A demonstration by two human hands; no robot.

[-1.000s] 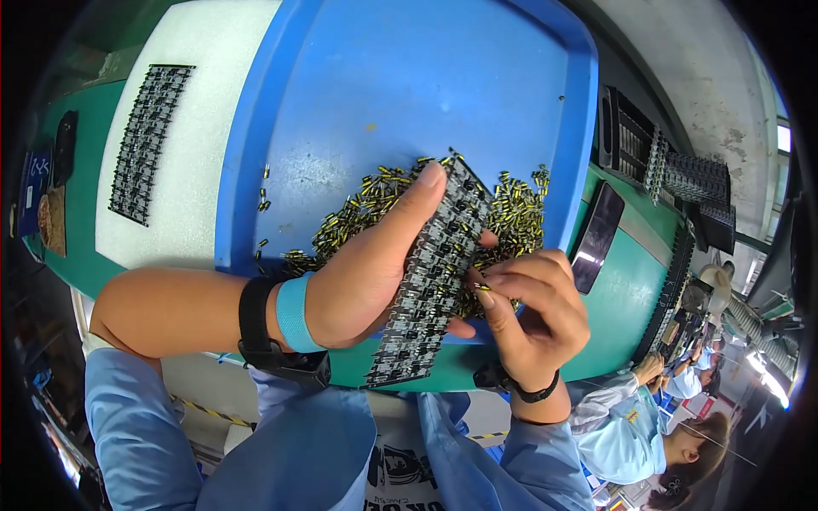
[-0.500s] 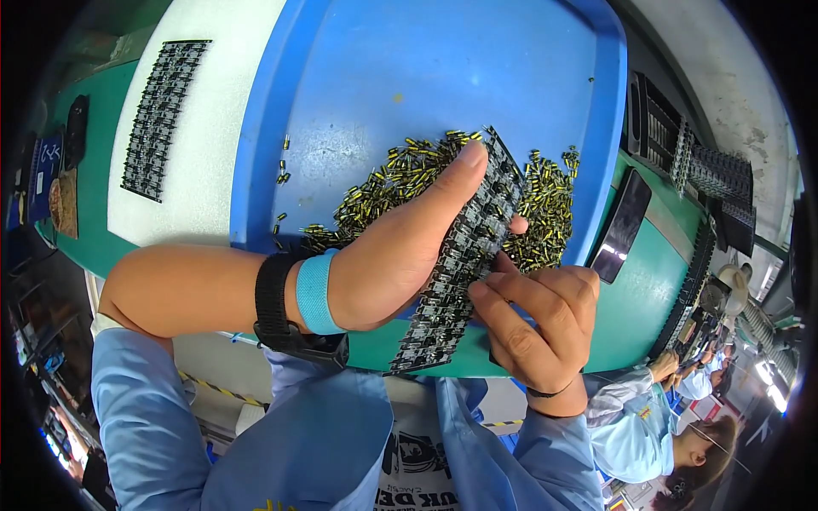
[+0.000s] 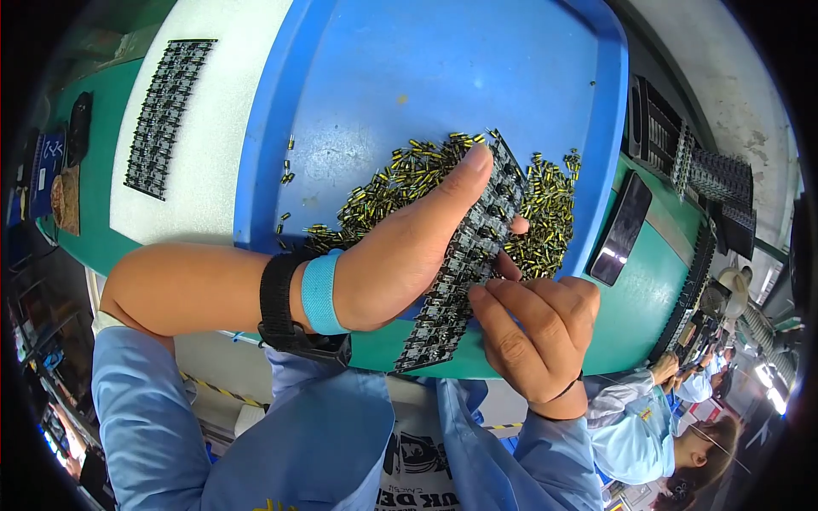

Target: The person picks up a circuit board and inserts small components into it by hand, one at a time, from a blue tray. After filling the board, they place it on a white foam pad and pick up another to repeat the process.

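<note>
My left hand (image 3: 405,255) grips a long black circuit board panel (image 3: 456,285), thumb along its face and fingers behind it. The panel is tilted over the near side of a blue tray (image 3: 260,153) and covered in rows of small parts. At the panel's right edge, my right hand (image 3: 541,332) is closed, with thumb and index fingertips together against the board. Whatever is between those fingertips is hidden. Beneath and around the panel, small black-and-gold capacitors (image 3: 388,187) lie heaped in the tray.
A similar panel (image 3: 169,119) lies on a white foam sheet (image 3: 226,94) at left. A dark phone (image 3: 622,226) rests on the green table (image 3: 652,281) right of the tray, near stacked black boards (image 3: 711,166). Another person (image 3: 639,434) works at lower right.
The panel and my left hand have shifted slightly to the right. My right fingertips stay at the panel's right edge, with the hand turned a little.
</note>
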